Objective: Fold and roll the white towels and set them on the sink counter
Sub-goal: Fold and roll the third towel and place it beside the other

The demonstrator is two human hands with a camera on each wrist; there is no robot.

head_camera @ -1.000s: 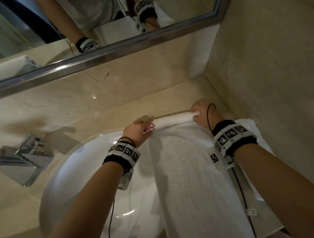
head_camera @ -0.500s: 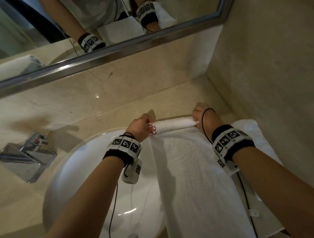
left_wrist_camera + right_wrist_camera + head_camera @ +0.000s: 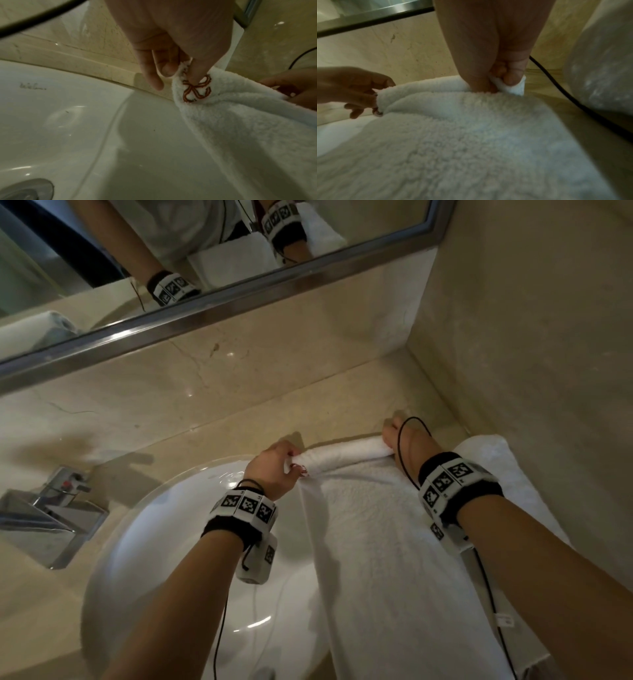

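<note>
Fingers (image 3: 197, 73) of the left hand (image 3: 274, 470) pinch the left end of the rolled edge of a white towel (image 3: 387, 542), right at its red embroidered mark (image 3: 197, 89); the little finger hangs loose beside the pinch. Fingers (image 3: 513, 75) of the right hand (image 3: 407, 440) curl round the right end of the same roll, thumb pressed into the fold. Between the two hands the roll is thin and tight, lying across the far end of the towel. From there the flat, unrolled length of towel runs toward the near edge, its left part hanging over the rim of the white sink basin (image 3: 164, 542), its right part lying on the beige stone table (image 3: 342, 405). Just right of it, against the side wall, lies another white towel (image 3: 493, 453). Left of the basin stands a chrome faucet (image 3: 44, 522). Along the far wall runs a metal-framed mirror (image 3: 222, 299), reflecting both wrists and a rolled towel at far left.
</note>
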